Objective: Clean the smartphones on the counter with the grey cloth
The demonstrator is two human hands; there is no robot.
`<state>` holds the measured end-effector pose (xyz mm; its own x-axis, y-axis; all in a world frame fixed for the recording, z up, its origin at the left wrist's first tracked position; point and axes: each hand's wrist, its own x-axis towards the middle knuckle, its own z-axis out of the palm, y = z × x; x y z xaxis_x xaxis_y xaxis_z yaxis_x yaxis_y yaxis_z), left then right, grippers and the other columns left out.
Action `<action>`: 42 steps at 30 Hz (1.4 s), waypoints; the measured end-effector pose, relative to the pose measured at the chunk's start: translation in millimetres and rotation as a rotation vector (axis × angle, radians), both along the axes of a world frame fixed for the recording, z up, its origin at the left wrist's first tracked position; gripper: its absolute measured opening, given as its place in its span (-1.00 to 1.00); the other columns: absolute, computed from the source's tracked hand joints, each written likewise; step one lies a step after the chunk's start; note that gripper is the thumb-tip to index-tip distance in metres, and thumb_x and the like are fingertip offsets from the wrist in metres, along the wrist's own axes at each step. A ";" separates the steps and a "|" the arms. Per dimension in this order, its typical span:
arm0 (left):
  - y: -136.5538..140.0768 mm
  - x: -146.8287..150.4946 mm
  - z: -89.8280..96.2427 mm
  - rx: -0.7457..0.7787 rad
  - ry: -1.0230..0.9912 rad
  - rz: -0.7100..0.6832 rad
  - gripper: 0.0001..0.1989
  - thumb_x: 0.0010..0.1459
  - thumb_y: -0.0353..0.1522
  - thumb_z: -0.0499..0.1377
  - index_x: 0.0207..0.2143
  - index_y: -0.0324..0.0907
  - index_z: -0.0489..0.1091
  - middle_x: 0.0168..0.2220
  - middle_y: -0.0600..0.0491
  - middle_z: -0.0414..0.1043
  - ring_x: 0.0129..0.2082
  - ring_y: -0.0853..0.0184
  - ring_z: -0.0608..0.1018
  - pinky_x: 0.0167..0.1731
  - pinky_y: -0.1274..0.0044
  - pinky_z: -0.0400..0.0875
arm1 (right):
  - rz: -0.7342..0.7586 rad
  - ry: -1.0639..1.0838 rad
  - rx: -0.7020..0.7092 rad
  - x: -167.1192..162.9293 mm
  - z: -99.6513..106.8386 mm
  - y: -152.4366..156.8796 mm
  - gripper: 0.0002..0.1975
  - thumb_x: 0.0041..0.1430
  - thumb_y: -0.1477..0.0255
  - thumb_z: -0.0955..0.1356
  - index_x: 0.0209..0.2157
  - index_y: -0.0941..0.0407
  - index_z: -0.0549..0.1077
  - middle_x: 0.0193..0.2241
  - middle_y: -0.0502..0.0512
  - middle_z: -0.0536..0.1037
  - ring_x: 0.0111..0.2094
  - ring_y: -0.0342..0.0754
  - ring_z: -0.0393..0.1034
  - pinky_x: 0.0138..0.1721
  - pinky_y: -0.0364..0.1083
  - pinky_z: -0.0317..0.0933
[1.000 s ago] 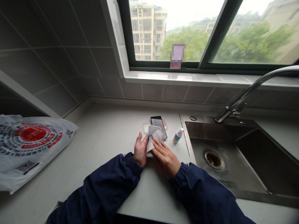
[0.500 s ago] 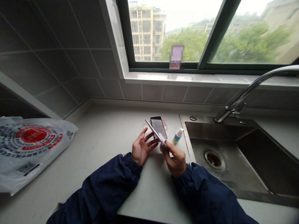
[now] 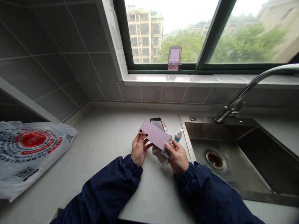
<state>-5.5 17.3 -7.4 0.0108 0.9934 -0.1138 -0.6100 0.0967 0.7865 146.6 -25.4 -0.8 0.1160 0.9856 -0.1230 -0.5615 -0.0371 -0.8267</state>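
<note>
Between my two hands, above the counter, is a pale pink phone with its back and camera lenses facing up. My left hand grips its camera end, thumb beside the lenses. At the other end my right hand pinches the phone together with a grey cloth, which hangs down below it. Behind, a dark-screened phone lies on the counter, partly covered from view by the pink one. A small white-capped spray bottle stands just beyond my right hand, near the sink's edge.
To the right is a steel sink with a curved chrome faucet. A white plastic bag with red print lies at the left on the pale counter. A window rises behind the tiled wall.
The pink phone has turned from edge-on to back side up. My left hand, open before, has closed on its camera end. The grey cloth now hangs in view under my right hand.
</note>
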 end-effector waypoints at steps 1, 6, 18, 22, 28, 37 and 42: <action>-0.6 0.6 -0.4 0.020 -0.004 -0.002 -0.56 0.12 -0.06 0.30 -0.04 -0.10 0.43 -0.01 -0.06 0.47 -0.11 0.21 0.55 -0.22 0.36 0.54 | 0.028 0.057 -0.034 -0.8 1.7 -0.8 -0.42 -0.07 0.26 0.59 -0.01 0.15 0.49 -0.12 0.18 0.66 -0.14 0.07 0.60 -0.04 0.00 0.46; -4.5 2.1 -3.7 0.070 -0.048 -0.116 -0.39 0.01 0.03 0.33 0.03 -0.10 0.44 0.12 -0.13 0.45 0.11 0.00 0.49 -0.04 0.25 0.47 | 0.175 0.221 -0.145 -0.3 5.9 -3.2 -0.43 -0.09 0.34 0.59 -0.01 0.16 0.49 -0.15 0.15 0.67 -0.18 0.05 0.61 -0.07 -0.03 0.48; -0.8 -1.1 -8.5 0.052 -0.201 -0.291 -0.10 -0.14 0.17 0.33 0.17 -0.12 0.35 0.13 -0.15 0.45 0.10 -0.06 0.50 0.11 0.14 0.36 | 0.353 0.201 -0.270 -6.4 -1.0 -7.0 -0.50 -0.11 0.29 0.58 -0.11 0.17 0.55 -0.24 0.13 0.68 -0.27 -0.02 0.61 -0.14 -0.11 0.45; 3.0 -3.8 -6.8 0.015 -0.219 -0.224 -0.11 -0.15 0.22 0.27 0.12 -0.14 0.39 0.01 -0.12 0.53 -0.04 0.01 0.59 -0.03 0.21 0.48 | 0.331 0.103 -0.287 -5.3 -8.7 -5.3 -0.58 -0.06 0.19 0.56 -0.27 0.22 0.60 -0.35 0.17 0.67 -0.36 0.00 0.58 -0.25 -0.09 0.44; 4.4 -7.4 2.6 -0.092 -0.295 -0.230 -0.08 -0.09 0.32 0.11 0.04 -0.23 0.43 -0.20 -0.12 0.58 -0.31 0.10 0.64 -0.27 0.29 0.55 | 0.221 -0.123 -0.185 2.6 -9.3 -0.5 -0.56 -0.08 0.08 0.54 -0.31 0.16 0.63 -0.34 0.14 0.68 -0.32 0.04 0.55 -0.21 -0.04 0.38; 1.0 -4.9 7.2 -0.112 -0.320 -0.199 -0.09 -0.01 0.33 0.01 0.02 -0.24 0.43 -0.24 -0.12 0.55 -0.39 0.19 0.58 -0.32 0.31 0.51 | 0.232 -0.620 0.170 21.1 12.6 0.2 -0.58 0.18 0.05 0.41 -0.21 0.12 0.67 -0.34 0.11 0.65 -0.20 0.12 0.51 -0.03 0.06 0.34; -0.4 -4.5 6.7 -0.136 -0.301 -0.193 -0.07 -0.02 0.34 0.00 0.02 -0.25 0.43 -0.24 -0.11 0.54 -0.42 0.20 0.57 -0.35 0.34 0.48 | 0.065 -0.531 0.123 29.2 23.6 5.5 -0.58 0.21 0.07 0.41 -0.16 0.13 0.64 -0.26 0.13 0.66 -0.24 0.07 0.55 -0.14 0.01 0.42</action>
